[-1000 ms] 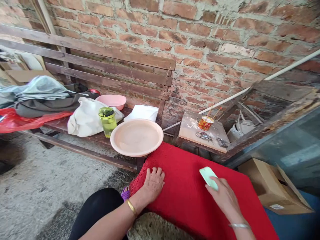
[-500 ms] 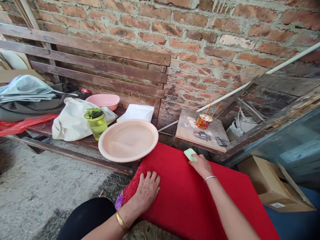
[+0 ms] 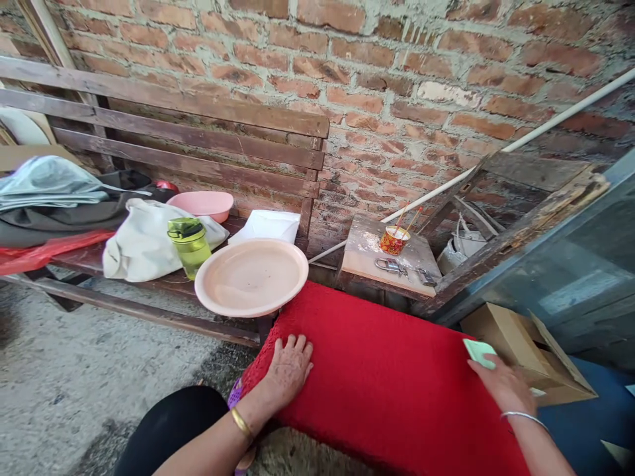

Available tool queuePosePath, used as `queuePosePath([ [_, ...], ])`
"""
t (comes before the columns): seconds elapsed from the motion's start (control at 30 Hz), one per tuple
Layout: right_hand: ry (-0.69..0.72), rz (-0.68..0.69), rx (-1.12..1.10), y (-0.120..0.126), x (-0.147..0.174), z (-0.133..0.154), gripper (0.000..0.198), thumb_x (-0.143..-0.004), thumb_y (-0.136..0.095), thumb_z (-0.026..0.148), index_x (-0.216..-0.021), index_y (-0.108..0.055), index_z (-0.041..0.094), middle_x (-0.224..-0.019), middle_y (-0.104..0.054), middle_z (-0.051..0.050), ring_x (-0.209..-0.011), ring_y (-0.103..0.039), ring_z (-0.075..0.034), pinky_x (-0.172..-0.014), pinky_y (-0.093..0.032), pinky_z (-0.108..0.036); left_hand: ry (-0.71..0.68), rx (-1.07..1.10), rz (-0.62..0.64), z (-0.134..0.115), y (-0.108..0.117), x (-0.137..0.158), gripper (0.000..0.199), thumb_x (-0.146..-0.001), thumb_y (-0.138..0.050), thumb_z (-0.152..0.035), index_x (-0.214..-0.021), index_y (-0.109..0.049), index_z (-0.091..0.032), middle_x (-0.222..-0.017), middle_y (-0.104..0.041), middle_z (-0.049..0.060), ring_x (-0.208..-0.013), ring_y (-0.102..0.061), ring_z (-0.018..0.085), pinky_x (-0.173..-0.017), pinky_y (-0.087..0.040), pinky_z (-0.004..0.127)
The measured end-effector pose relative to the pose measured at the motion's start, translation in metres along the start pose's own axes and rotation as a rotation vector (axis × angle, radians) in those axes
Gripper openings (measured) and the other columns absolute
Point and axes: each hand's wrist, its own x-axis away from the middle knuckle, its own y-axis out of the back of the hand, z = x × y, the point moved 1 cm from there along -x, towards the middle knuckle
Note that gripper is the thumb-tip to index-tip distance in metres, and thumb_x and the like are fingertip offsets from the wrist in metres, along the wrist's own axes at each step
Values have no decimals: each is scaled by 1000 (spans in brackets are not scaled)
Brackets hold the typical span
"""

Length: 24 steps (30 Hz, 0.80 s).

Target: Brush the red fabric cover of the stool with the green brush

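Note:
My left hand [image 3: 290,367] lies flat near the left end of a wet-looking red cloth [image 3: 377,377], fingers stretched out. Over the cloth's far right edge, my right hand [image 3: 503,383] grips a pale green bar of soap [image 3: 479,354]; its fingers are partly hidden and slightly blurred. The red cloth is spread over a long, low surface. Just beyond my left hand, a pale pink basin [image 3: 251,312] rests at the bench's end; its inside looks wet.
On the wooden bench [image 3: 149,305] are a green bottle [image 3: 191,248], a white bag [image 3: 146,248], a pink bowl [image 3: 223,203] and a white packet [image 3: 268,226]. Padlocks [image 3: 389,266] and a red patterned cup [image 3: 393,244] sit on a small stand. A cardboard box [image 3: 501,337] stands at right.
My right hand has moved right along the cloth with the soap, from near its middle to its right edge. My left hand stays in place on the cloth. The view has shifted slightly.

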Motion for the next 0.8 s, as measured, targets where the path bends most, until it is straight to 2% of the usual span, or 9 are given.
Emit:
queuePosePath([
  [0.13, 285, 78, -112, -27, 32, 111, 53, -87, -53, 47, -131, -62, 19, -112, -62, -17, -99, -64, -32, -83, -48, -38, -3, -8, -27, 1, -2, 0, 41, -96, -50, -34, -135, -59, -26, -141, -55, 13, -131, -47, 33, -107, -36, 58],
  [0.27, 590, 138, -193, -46, 79, 225, 43, -83, -63, 44, -124, -65, 32, -111, -58, -4, -99, -61, -22, -85, -43, -29, -15, 6, -45, 3, 0, 1, 40, -96, -52, -34, -135, -60, -27, -141, -55, 13, -130, -47, 33, -107, -37, 58],
  [0.33, 684, 154, -202, -51, 96, 258, 43, -80, -67, 43, -123, -65, 34, -111, -57, -3, -101, -59, -21, -88, -41, -28, -17, 18, -29, 4, 3, 1, 41, -96, -52, -34, -135, -60, -26, -141, -54, 13, -131, -47, 33, -108, -36, 59],
  [0.4, 726, 165, -194, -53, 99, 267, 44, -80, -69, 41, -123, -65, 34, -112, -57, -3, -103, -58, -22, -92, -38, -29, -20, 27, -7, 3, 5, 1, 41, -96, -51, -34, -136, -59, -25, -142, -53, 14, -131, -46, 33, -108, -36, 60],
  [0.47, 706, 176, -176, -53, 90, 252, 44, -80, -67, 39, -123, -65, 31, -112, -57, -4, -102, -58, -23, -94, -39, -32, -23, 33, 9, 2, 7, 1, 41, -96, -52, -33, -136, -59, -25, -142, -53, 14, -132, -45, 33, -108, -36, 60],
  [0.57, 558, 180, -141, -48, 59, 192, 48, -83, -58, 43, -127, -63, 26, -114, -58, -8, -102, -60, -25, -92, -42, -37, -23, 37, 13, 1, 6, 0, 42, -96, -52, -34, -136, -58, -24, -142, -52, 14, -132, -45, 33, -108, -35, 59],
  [0.67, 312, 155, -104, -38, 27, 101, 59, -81, -47, 50, -132, -59, 22, -118, -59, -15, -108, -62, -32, -93, -45, -43, -25, 38, 5, 0, 4, 0, 42, -96, -51, -34, -136, -58, -23, -142, -52, 15, -131, -44, 34, -108, -34, 60],
  [0.73, 165, 129, -89, -32, 12, 33, 63, -76, -46, 53, -128, -61, 20, -115, -63, -20, -113, -61, -37, -96, -45, -48, -25, 41, -4, 0, 3, 0, 42, -96, -51, -34, -136, -58, -23, -142, -52, 15, -131, -44, 34, -108, -33, 60],
  [0.8, 62, 103, -88, -29, 2, -32, 58, -72, -45, 56, -119, -65, 27, -110, -66, -23, -112, -61, -41, -97, -43, -52, -26, 48, -6, 0, 4, 0, 42, -96, -51, -34, -136, -58, -24, -142, -52, 14, -131, -44, 34, -108, -33, 59],
])
